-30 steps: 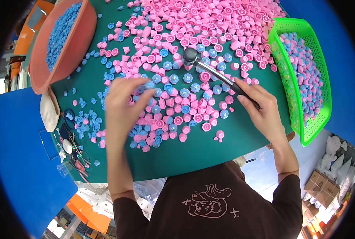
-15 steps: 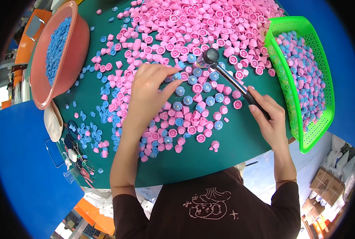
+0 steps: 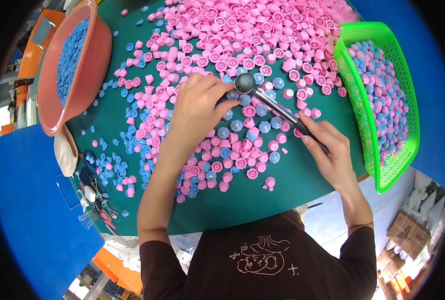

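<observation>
My left hand (image 3: 197, 107) is closed, with thumb and forefinger pinching a small blue-topped piece (image 3: 232, 95) low over the table. In my right hand (image 3: 331, 150) is a small hammer (image 3: 276, 107) with a shiny metal shaft and black grip, held by its handle. Its round dark head sits right at my left fingertips and partly covers the pinched piece; whether they touch I cannot tell. Several pink cups fitted with blue flower-like tops (image 3: 236, 125) stand around and below the head. Loose pink cups (image 3: 240, 163) lie among them.
A large heap of pink cups (image 3: 262, 30) covers the far table. At left stands a salmon basin (image 3: 100, 60) of blue pieces; blue tops (image 3: 132, 142) lie scattered nearby. A green basket (image 3: 355, 80) at right holds pink-and-blue pieces. Small tools (image 3: 100, 200) lie at the left edge.
The hammer head has moved left and down to my left fingertips, and my right hand has shifted slightly left. My left hand has moved a little right with the piece.
</observation>
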A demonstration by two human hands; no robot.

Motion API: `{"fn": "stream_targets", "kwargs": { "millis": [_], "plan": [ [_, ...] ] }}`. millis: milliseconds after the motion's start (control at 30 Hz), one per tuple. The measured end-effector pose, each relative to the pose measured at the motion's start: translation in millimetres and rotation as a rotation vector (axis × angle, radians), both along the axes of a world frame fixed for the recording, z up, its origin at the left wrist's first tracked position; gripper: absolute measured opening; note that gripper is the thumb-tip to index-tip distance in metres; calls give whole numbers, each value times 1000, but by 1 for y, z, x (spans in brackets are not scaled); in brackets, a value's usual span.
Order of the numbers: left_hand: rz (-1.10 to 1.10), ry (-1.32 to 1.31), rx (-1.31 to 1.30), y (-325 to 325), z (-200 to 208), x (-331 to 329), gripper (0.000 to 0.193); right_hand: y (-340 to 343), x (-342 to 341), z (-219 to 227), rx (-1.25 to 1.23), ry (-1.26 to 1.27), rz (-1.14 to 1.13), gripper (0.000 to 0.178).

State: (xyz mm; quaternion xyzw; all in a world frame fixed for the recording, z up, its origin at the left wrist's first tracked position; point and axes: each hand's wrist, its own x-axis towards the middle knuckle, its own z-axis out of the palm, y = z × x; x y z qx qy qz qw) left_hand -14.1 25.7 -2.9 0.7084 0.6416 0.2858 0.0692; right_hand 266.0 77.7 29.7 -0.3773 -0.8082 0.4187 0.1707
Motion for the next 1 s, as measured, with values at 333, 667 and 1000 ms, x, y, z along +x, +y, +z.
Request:
{"fn": "stream_targets", "kwargs": {
  "millis": [333, 667, 1000],
  "plan": [
    [196, -8, 26, -42, 33, -30, 31, -4, -9, 20, 210, 68, 27, 46],
    [706, 23, -29, -153, 63, -86, 23, -6, -16, 4, 187, 31, 10, 39],
    [957, -58, -105, -225, 41, -114, 19, -7, -2, 14, 105, -35, -71, 38]
  ]
}}
